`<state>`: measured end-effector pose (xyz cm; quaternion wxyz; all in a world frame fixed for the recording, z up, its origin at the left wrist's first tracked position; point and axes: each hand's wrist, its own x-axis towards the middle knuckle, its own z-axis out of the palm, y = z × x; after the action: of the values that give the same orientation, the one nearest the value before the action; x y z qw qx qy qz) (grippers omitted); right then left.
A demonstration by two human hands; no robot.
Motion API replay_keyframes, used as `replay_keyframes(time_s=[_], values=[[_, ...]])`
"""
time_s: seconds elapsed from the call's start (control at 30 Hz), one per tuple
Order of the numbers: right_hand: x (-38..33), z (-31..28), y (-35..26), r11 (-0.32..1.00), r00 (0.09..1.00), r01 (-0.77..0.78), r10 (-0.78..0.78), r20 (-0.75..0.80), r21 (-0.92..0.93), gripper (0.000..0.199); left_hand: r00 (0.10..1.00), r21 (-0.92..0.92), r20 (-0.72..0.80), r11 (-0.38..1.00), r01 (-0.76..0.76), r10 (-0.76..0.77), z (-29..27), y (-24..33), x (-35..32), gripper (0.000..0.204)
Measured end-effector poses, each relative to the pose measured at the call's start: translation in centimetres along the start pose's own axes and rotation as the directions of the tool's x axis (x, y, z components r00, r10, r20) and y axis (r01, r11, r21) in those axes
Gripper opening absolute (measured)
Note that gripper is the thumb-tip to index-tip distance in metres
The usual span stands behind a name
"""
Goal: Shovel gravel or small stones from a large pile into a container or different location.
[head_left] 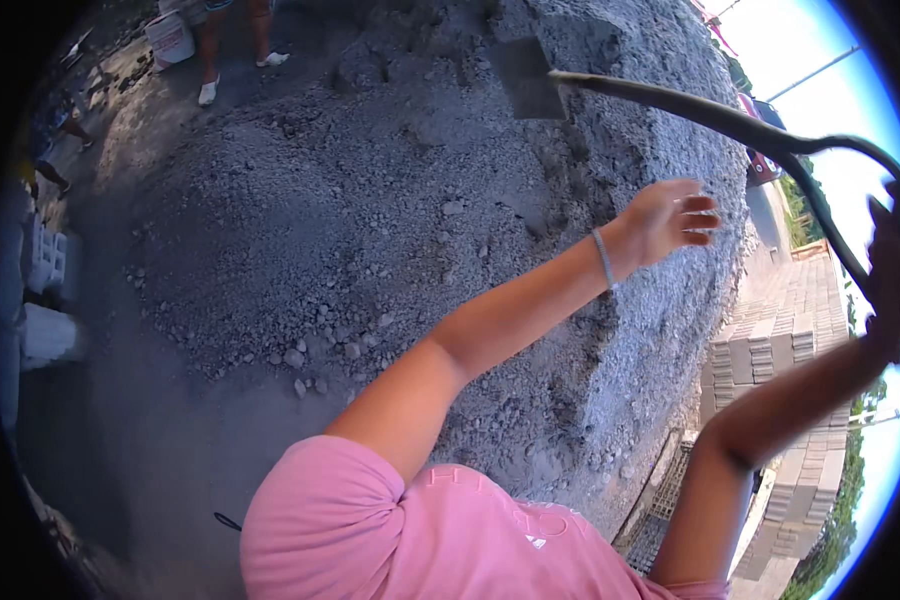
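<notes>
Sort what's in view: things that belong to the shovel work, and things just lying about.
Belong to the work, it seems:
Shovel, right hand at its forked handle, left hand off it
Grey gravel heap

Apparently just lying about:
White bucket, top left, though its use is unclear
Stacked concrete blocks, right
Red vehicle, partly hidden

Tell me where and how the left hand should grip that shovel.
Probably wrapped around the shovel shaft midway along, from below in the picture: this long, slim stretch between blade and forked handle is bare, and the empty left hand lies below it. The right hand is at the handle.
</notes>
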<state>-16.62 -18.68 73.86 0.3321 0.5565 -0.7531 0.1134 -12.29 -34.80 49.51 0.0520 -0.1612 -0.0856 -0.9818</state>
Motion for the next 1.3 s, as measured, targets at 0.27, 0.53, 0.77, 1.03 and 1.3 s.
replay_keyframes(time_s=[0.27,0.53,0.77,1.03,1.3], values=[[1.7,24.6,-16.1,0.912,0.917,-0.397,0.388,0.096,0.102,0.018,0.711,-0.022,-0.692,0.981,-0.191,0.123,-23.2,9.1,-14.4,0.037],[-13.1,30.3,-27.1,0.908,0.982,-0.004,-0.076,0.175,0.418,0.018,0.881,-0.084,-0.405,0.949,-0.303,0.245,-19.5,8.7,-11.5,0.053],[-23.0,26.8,-29.3,0.868,0.79,0.371,-0.482,0.378,0.33,0.01,0.852,-0.638,-0.074,0.632,-0.44,0.518,-23.9,0.3,-18.9,0.031],[-25.5,19.1,-29.4,0.859,0.825,0.203,-0.408,0.39,0.47,0.015,0.768,-0.474,-0.392,0.604,-0.64,0.506,-23.3,-1.0,-23.0,0.038],[-29.4,5.2,-22.0,0.836,0.957,-0.288,0.239,0.162,0.466,0.021,0.716,-0.59,-0.133,0.526,-0.613,0.686,-15.8,-10.5,-17.6,0.033]])
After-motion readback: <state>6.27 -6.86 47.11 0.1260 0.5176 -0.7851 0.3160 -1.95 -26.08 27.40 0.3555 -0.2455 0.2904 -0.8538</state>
